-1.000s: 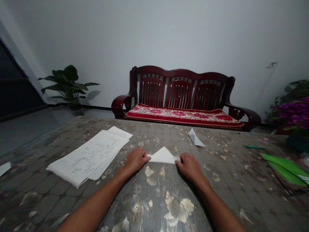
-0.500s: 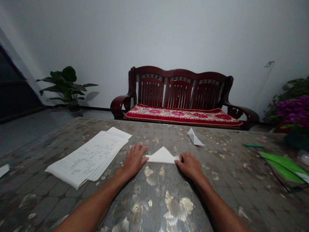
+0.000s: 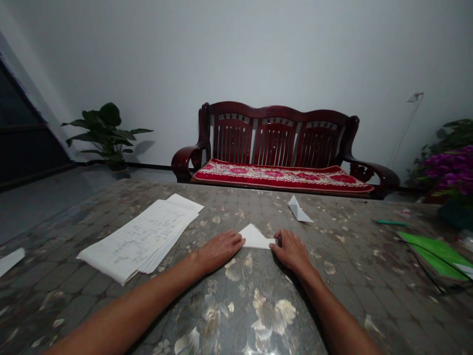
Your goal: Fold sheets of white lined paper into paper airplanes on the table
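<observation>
A small white folded paper (image 3: 254, 237), shaped like a triangle above a narrow band, lies on the patterned table in front of me. My left hand (image 3: 222, 249) covers its left end, fingers together and thumb along the band's lower edge. At the other end my right hand (image 3: 291, 250) pinches the tip of the band between thumb and curled fingers. Farther back to the right stands a folded paper boat (image 3: 299, 210), apart from both hands.
A stack of written sheets (image 3: 140, 236) lies to the left, with a white paper scrap (image 3: 11, 261) at the far left. On the right are a green pen (image 3: 390, 222), a green booklet (image 3: 434, 254) and black-framed glasses (image 3: 424, 271). A wooden bench (image 3: 275, 133) stands behind the table (image 3: 236, 315).
My left hand has slid right and inward from the band's left tip, now covering that end of the paper. My right hand stays at the right tip. The view has shifted slightly.
</observation>
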Available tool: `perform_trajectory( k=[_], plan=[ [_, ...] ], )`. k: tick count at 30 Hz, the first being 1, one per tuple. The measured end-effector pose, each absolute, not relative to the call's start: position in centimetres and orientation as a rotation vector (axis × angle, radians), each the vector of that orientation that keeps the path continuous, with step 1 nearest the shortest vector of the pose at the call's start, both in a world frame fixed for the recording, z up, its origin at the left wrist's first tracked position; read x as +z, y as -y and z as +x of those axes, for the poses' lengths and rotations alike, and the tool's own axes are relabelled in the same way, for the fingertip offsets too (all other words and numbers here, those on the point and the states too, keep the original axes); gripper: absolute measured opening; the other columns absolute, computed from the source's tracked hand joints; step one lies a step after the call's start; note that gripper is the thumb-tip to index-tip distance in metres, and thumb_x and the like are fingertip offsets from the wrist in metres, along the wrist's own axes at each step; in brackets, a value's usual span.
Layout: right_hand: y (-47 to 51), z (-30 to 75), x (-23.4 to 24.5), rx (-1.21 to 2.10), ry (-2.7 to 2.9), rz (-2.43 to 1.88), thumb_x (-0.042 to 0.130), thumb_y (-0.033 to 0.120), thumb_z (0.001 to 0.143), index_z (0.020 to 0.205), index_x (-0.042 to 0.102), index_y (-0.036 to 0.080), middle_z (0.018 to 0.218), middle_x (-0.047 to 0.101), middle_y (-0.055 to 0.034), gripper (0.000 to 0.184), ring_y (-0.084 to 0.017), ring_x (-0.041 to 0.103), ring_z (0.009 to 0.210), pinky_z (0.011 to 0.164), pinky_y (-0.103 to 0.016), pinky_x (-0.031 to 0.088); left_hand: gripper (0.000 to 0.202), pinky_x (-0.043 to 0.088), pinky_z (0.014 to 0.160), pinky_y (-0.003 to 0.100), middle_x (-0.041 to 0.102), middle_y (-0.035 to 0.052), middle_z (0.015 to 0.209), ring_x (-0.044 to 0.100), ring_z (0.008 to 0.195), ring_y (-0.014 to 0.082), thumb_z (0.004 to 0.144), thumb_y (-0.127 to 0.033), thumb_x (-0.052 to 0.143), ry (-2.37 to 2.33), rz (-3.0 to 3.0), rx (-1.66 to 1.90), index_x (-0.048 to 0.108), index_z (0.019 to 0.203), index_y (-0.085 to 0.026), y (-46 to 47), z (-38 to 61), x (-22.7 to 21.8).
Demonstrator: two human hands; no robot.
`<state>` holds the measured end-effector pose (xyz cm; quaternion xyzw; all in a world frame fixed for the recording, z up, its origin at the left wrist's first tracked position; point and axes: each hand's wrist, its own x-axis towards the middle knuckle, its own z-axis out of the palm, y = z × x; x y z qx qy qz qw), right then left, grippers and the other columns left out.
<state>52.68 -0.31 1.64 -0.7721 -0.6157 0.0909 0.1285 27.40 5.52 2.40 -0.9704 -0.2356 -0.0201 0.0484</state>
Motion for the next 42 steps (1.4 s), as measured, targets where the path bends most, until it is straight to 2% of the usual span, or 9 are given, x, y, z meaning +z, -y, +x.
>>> perform_trajectory(
  k=[3,5,10,16,21,24,27,31,42],
  plan=[
    [0.4,52.7,1.6,0.265,1.789,-2.237,0.057,0.038,0.084,0.105,0.057,0.024,0.108,0.063,-0.0046,0.025,-0.026,0.054,0.1,0.078,-0.033,0.033,0.032,0.047,0.091,0.036,0.063,0.0109,0.113,0.057,0.105,0.0245,0.097,-0.013,0.041,0.917,-2.938,-0.056,0.057,0.125,-0.016,-4.6,28.3,2.1],
    [0.4,52.7,1.6,0.266,1.795,-2.229,0.057,0.037,0.085,0.105,0.057,0.024,0.107,0.063,-0.0046,0.024,-0.026,0.054,0.1,0.078,-0.033,0.033,0.032,0.048,0.088,0.038,0.063,0.0136,0.111,0.057,0.105,0.0276,0.097,-0.021,0.046,1.067,-2.894,-0.045,0.057,0.126,-0.014,-3.7,29.1,1.8],
    [0.3,52.8,1.2,0.249,1.799,-2.205,0.058,0.036,0.085,0.105,0.056,0.025,0.109,0.062,-0.0039,0.023,-0.025,0.053,0.1,0.079,-0.033,0.033,0.068,0.048,0.087,0.045,0.061,0.0164,0.119,0.056,0.109,0.0337,0.086,-0.059,0.06,1.224,-2.785,-0.067,0.044,0.144,-0.027,-1.3,30.9,1.5],
    [0.4,53.0,0.9,0.229,1.792,-2.181,0.058,0.036,0.085,0.104,0.056,0.024,0.107,0.063,-0.0035,0.023,-0.025,0.054,0.099,0.079,-0.033,0.035,0.073,0.04,0.099,0.054,0.057,0.0185,0.133,0.051,0.123,0.0379,0.082,-0.067,0.06,1.271,-2.75,-0.131,0.047,0.143,-0.029,-0.7,30.9,0.8],
    [1.0,52.8,0.9,0.052,1.781,-2.072,0.051,0.025,0.088,0.109,0.06,0.022,0.105,0.064,-0.007,0.022,-0.026,0.056,0.099,0.085,-0.039,0.041,0.07,0.03,0.113,0.051,0.044,0.0174,0.15,0.039,0.139,0.0322,0.088,-0.062,0.055,1.184,-2.843,-0.238,0.045,0.144,-0.022,-1.1,30.2,-0.7],
    [1.7,51.3,0.6,-0.053,1.897,-1.744,0.039,0.021,0.095,0.125,0.057,0.019,0.121,0.062,-0.0118,0.035,-0.026,0.053,0.115,0.099,-0.044,0.041,0.066,0.032,0.113,0.047,0.039,0.0168,0.153,0.037,0.141,0.0303,0.09,-0.056,0.056,1.184,-2.895,-0.287,0.044,0.144,-0.019,-1.2,30.1,-1.2],
    [2.3,49.1,0.0,0.061,2.104,-1.379,0.033,0.032,0.101,0.149,0.034,0.017,0.152,0.04,-0.0131,0.051,-0.024,0.034,0.141,0.114,-0.045,0.032,0.061,0.03,0.115,0.047,0.038,0.0156,0.154,0.035,0.142,0.0296,0.092,-0.044,0.056,1.19,-2.934,-0.353,0.042,0.146,-0.018,-1.2,30.0,-1.3],
    [3.0,46.9,-0.5,0.33,2.318,-1.316,0.029,0.047,0.102,0.157,0.01,0.013,0.162,0.013,-0.015,0.068,-0.025,0.015,0.149,0.12,-0.048,0.025,0.062,0.026,0.119,0.045,0.033,0.0119,0.157,0.031,0.145,0.0262,0.091,-0.026,0.052,1.19,-3.024,-0.362,0.034,0.15,-0.02,-1.3,29.7,-1.2],
    [3.5,47.8,-0.4,0.273,2.406,-1.622,0.03,0.058,0.099,0.154,0.024,0.008,0.159,0.017,-0.0167,0.073,-0.029,0.014,0.148,0.122,-0.049,0.019,0.064,0.023,0.12,0.045,0.028,0.016,0.158,0.024,0.147,0.0263,0.094,-0.04,0.05,1.211,-3.042,-0.184,0.033,0.15,-0.012,-1.5,29.2,-1.1]
  ],
)
